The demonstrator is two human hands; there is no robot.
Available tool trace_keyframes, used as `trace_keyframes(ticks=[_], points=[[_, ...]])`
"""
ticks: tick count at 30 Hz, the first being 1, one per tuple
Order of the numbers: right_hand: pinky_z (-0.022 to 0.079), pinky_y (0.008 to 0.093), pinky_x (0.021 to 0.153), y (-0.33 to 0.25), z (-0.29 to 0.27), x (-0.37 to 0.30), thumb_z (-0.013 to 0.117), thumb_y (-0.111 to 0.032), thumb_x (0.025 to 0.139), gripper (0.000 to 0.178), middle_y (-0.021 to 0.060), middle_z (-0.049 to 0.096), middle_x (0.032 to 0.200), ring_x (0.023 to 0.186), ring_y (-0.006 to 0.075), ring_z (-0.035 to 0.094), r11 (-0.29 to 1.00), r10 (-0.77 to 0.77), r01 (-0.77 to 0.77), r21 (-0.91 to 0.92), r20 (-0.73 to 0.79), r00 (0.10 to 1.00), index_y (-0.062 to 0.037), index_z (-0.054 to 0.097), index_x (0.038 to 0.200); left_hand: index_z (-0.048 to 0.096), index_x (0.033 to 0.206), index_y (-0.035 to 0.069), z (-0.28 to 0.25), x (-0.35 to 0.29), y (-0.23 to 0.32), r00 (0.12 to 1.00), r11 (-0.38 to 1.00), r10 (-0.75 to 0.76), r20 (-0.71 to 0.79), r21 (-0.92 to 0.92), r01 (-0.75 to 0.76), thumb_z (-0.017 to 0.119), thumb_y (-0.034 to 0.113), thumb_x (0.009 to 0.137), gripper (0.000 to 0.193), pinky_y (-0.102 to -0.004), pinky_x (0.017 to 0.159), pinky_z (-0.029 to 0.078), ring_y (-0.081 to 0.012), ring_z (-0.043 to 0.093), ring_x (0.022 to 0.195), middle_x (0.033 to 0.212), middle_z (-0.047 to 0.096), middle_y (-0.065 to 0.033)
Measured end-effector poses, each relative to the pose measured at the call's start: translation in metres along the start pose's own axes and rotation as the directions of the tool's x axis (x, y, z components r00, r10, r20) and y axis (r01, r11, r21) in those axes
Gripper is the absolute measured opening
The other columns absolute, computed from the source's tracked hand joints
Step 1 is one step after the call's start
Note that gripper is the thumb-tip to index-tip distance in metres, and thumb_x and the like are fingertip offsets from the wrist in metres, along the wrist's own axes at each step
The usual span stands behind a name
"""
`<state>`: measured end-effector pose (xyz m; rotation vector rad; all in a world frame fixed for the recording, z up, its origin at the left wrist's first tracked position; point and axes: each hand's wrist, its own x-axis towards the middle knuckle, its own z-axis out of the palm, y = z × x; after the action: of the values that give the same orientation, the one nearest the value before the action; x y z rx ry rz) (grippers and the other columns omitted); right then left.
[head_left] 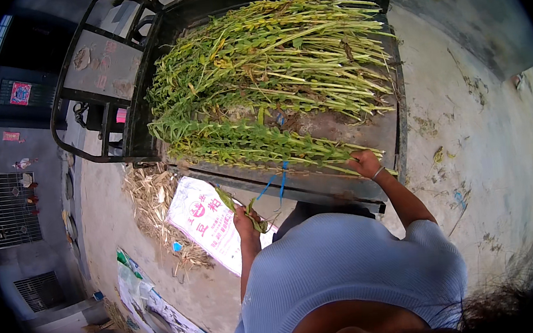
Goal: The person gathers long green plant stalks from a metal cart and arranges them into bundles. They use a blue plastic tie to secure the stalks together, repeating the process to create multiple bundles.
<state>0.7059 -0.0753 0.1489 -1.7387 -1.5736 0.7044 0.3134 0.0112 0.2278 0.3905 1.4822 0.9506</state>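
The near row of leafy green stalks (257, 138) lies along the near side of the cart bed (369, 132), leafy tops to the left and bare stem ends to the right. The right hand (366, 164) is closed around stems at the right end of this row; the number gripped cannot be told. Gripping there probably gives a firm hold, since the leaves are sparse. The left hand (246, 223), clear of the bed on the near side, is closed around limp green foliage (227, 199), which hangs out on both sides of the fist. A blue strap (282, 179) droops over the near edge, between the two hands. Beyond the row, a larger stalk pile (269, 57) covers the far part of the bed; its stems point the same way, presumably to keep the load orderly. A black metal frame (59, 116) bounds the bed at left, likely as a stop for the load. Below the near edge, a white sack (204, 214) lies flat on the concrete floor (463, 147), beside dry husks (147, 191).
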Motion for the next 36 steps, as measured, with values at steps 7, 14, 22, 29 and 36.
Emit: trace_keyframes(ticks=[7, 14, 22, 29, 36], points=[[0.047, 0.0444, 0.061, 0.035, 0.049, -0.001, 0.056, -0.035, 0.077, 0.028, 0.0144, 0.059, 0.068, 0.069, 0.0332, 0.058, 0.937, 0.18, -0.107, -0.334, 0.197, 0.964, -0.0079, 0.058, 0.082, 0.036, 0.072, 0.013, -0.041, 0.009, -0.043, 0.99, 0.991, -0.135, -0.038, 0.004, 0.136, 0.036, 0.04, 0.091, 0.033, -0.0264, 0.039, 0.033, -0.0127, 0.038, 0.044, 0.054, 0.038, -0.0008], [0.047, 0.0432, 0.068, 0.047, 0.062, -0.01, 0.055, -0.037, 0.077, 0.03, 0.0131, 0.06, 0.084, 0.088, 0.0292, 0.056, 0.865, 0.363, -0.253, -0.433, 0.193, 0.911, -0.0104, 0.06, 0.089, 0.038, 0.073, 0.011, -0.014, -0.01, -0.028, 0.997, 0.986, -0.072, -0.012, 0.149, 0.073, 0.037, 0.041, 0.091, 0.034, -0.0276, 0.041, 0.035, -0.0128, 0.039, 0.044, 0.055, 0.041, -0.001], [0.043, 0.0432, 0.075, -0.013, 0.064, -0.009, 0.063, -0.037, 0.069, 0.046, 0.0133, 0.05, 0.106, 0.104, 0.028, 0.046, 0.768, 0.392, -0.21, -0.605, 0.184, 0.901, -0.0078, 0.053, 0.103, 0.046, 0.084, 0.01, 0.008, 0.016, -0.021, 0.993, 0.983, -0.062, 0.1, -0.164, 0.078, 0.034, 0.037, 0.092, 0.031, -0.0349, 0.063, 0.045, -0.0175, 0.048, 0.066, 0.074, 0.05, -0.007], [0.045, 0.0318, 0.076, -0.125, 0.029, 0.014, 0.071, -0.026, 0.068, 0.064, 0.0133, 0.05, 0.114, 0.09, 0.0208, 0.055, 0.788, 0.07, -0.087, 0.609, 0.053, 0.996, -0.0046, 0.044, 0.122, 0.047, 0.101, 0.004, 0.142, -0.022, -0.046, 0.796, 0.984, -0.169, 0.581, 0.144, 0.103, 0.036, 0.031, 0.093, 0.031, -0.0365, 0.079, 0.045, -0.0215, 0.053, 0.088, 0.094, 0.053, -0.0112], [0.045, 0.0209, 0.049, -0.042, -0.024, -0.027, 0.062, -0.004, 0.072, 0.029, 0.0045, 0.062, 0.083, 0.06, 0.0094, 0.057, 0.459, 0.317, -0.583, 0.671, 0.489, 0.813, -0.0004, 0.058, 0.101, 0.031, 0.129, 0.004, 0.175, -0.056, -0.073, 0.247, 0.795, -0.492, 0.835, 0.546, -0.265, 0.047, 0.022, 0.09, 0.045, -0.0333, 0.095, 0.035, -0.0179, 0.039, 0.117, 0.125, 0.041, -0.0076]])
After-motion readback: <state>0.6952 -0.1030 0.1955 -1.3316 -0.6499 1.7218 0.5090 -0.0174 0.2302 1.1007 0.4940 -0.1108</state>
